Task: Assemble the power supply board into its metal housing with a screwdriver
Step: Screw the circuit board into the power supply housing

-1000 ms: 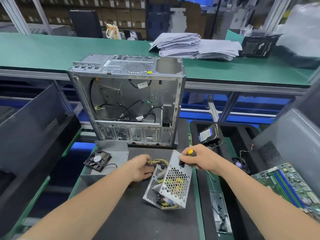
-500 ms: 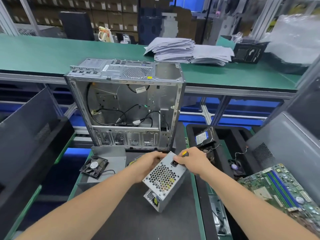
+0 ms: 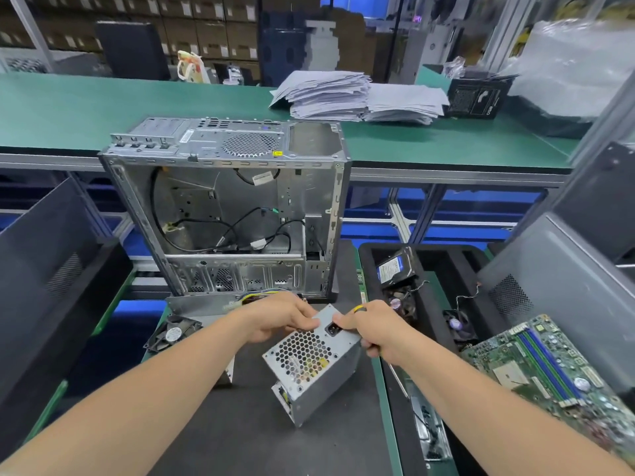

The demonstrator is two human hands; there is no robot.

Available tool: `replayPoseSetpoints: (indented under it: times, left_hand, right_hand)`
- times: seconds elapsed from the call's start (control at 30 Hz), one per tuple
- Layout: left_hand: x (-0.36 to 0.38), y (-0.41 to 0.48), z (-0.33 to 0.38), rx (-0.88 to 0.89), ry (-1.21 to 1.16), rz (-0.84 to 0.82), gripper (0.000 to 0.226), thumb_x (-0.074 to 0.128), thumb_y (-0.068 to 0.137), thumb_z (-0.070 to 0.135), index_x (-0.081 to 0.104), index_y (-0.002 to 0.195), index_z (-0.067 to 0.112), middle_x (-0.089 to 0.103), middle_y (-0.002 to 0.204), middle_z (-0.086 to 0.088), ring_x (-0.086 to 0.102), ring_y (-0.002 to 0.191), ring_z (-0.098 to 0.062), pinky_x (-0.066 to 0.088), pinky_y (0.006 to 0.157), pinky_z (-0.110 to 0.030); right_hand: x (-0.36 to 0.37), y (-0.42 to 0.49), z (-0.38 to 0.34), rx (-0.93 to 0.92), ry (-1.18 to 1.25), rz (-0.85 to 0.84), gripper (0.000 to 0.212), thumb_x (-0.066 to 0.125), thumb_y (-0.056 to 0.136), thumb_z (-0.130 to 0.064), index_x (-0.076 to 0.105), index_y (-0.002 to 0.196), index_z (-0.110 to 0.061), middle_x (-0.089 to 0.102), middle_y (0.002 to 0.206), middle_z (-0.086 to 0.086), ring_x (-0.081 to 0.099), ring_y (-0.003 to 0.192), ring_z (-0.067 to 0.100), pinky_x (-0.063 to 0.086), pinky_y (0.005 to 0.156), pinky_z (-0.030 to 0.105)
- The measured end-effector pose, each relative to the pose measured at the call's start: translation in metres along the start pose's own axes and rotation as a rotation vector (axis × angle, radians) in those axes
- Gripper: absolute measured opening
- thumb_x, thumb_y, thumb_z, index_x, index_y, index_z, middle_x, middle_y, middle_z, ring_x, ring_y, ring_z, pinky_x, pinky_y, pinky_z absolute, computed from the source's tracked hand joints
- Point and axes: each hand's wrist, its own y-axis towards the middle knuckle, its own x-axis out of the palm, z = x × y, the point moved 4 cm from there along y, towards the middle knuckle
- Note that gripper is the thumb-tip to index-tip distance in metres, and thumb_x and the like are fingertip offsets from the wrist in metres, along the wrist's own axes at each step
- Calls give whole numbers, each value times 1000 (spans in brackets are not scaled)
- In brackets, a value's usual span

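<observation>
The fingers of the left hand (image 3: 278,317) are curled over the far upper corner of the metal housing (image 3: 323,389), with the thumb pressed to its perforated face. The yellow-handled screwdriver (image 3: 359,308) is enclosed by the curled fingers of the right hand (image 3: 376,331), whose thumb is laid on the housing just beside the mains socket. The housing is held tilted above the dark mat (image 3: 240,434); whether its lowest corner is touching cannot be told. The power supply board (image 3: 305,364) is glimpsed through the honeycomb grille, so it is judged to be seated inside already. No driven screws can be made out, and fastening is judged to remain. An open computer case (image 3: 223,207) is stood just behind, and a yellow cable bundle (image 3: 252,297) is seen beyond the left hand
</observation>
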Motion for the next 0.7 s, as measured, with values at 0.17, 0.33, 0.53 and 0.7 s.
replayPoseSetpoints:
  times: [0.17, 0.33, 0.53, 0.7]
  left_hand:
    - [3, -1, 0, -69, 36, -43, 13, 69, 96, 17, 81, 100, 13, 73, 124, -9, 64, 111, -21, 44, 109, -41]
    - [1, 0, -19, -312, -318, 83, 31, 66, 98, 38, 80, 104, 12, 72, 101, -8, 62, 94, -24, 55, 83, -39]
    - [-4, -5, -23, -380, -207, 148, 30, 55, 105, 38, 69, 98, 12, 74, 77, 4, 62, 66, -13, 51, 68, -30]
    - [7, -10, 11, -242, 191, 231, 36, 50, 105, 47, 73, 111, 20, 78, 90, 6, 68, 80, -13, 54, 71, -28]
  right_hand:
    - [-9, -3, 11, 94, 36, -156, 29, 87, 85, -34, 69, 96, -14, 56, 75, 4, 30, 42, 11, 22, 45, 22]
    - [-23, -2, 16, 114, 90, -219, 33, 87, 84, -35, 77, 104, -10, 74, 91, 1, 32, 45, 10, 27, 43, 22]
    - [-21, 5, 18, 161, 174, -268, 38, 89, 84, -26, 59, 106, -19, 72, 92, 2, 28, 49, 8, 25, 42, 19]
    - [-21, 8, 19, 213, 238, -338, 31, 86, 87, -26, 64, 107, -17, 72, 92, 1, 27, 48, 7, 25, 40, 18]
